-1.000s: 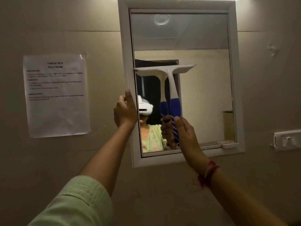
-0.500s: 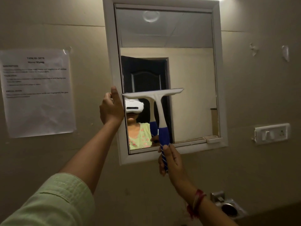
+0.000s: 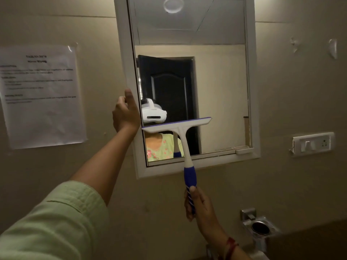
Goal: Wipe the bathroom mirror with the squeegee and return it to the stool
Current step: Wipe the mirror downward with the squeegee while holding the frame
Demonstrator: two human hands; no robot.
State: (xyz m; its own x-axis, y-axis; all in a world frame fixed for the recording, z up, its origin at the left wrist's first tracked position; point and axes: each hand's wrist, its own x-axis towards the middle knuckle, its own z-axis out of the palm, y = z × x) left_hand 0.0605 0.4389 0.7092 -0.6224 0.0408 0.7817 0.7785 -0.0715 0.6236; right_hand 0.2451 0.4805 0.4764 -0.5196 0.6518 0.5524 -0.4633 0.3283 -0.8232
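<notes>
Where beige wall surrounds it, the mirror reflects a dark door.

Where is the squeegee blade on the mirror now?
Head view: the white squeegee with blue handle lies across the lower left of the white-framed mirror, its left end beside the left hand gripping the frame.

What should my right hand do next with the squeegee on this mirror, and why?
Probably draw the squeegee straight down to the bottom frame of the mirror. Its blade lies across the left part of the glass with a strip of glass below it, the right hand grips the handle's end, and the left hand holds the frame's left edge.
</notes>
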